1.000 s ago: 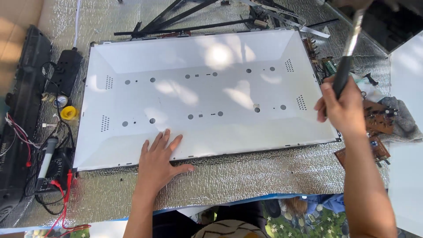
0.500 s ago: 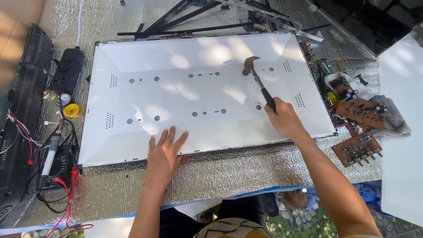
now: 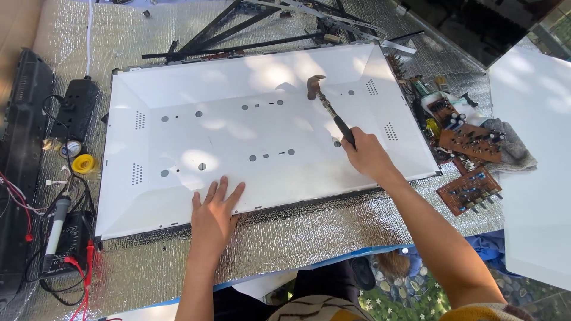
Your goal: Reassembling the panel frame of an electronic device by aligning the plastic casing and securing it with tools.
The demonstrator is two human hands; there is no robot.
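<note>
On the silver quilted mat (image 3: 309, 232), at the centre of the scene, lies a large white panel (image 3: 262, 137), shaped as a shallow tray with sloped side walls. Its flat floor carries several small round holes and short slots in rows, and four small dotted vent patches near the corners. Patches of sunlight and shadow fall across it. A dark frame edge shows along its near side.

Right hand (image 3: 366, 156): closed around the black grip of a hammer (image 3: 330, 113). The shaft angles up and to the left; the rusty brown head sits on or just above the panel floor, in its far centre part. Contact cannot be confirmed.

Left hand (image 3: 213, 213): open, fingers spread, pressed flat on the near sloped wall of the panel. It holds nothing.

Right of the panel lie brown circuit boards (image 3: 470, 190) and a grey cloth (image 3: 511, 148). Left of it are a yellow tape roll (image 3: 84, 163), a black power strip (image 3: 74, 110) and red and black leads. Beyond the far edge lie black metal strips (image 3: 238, 41).
</note>
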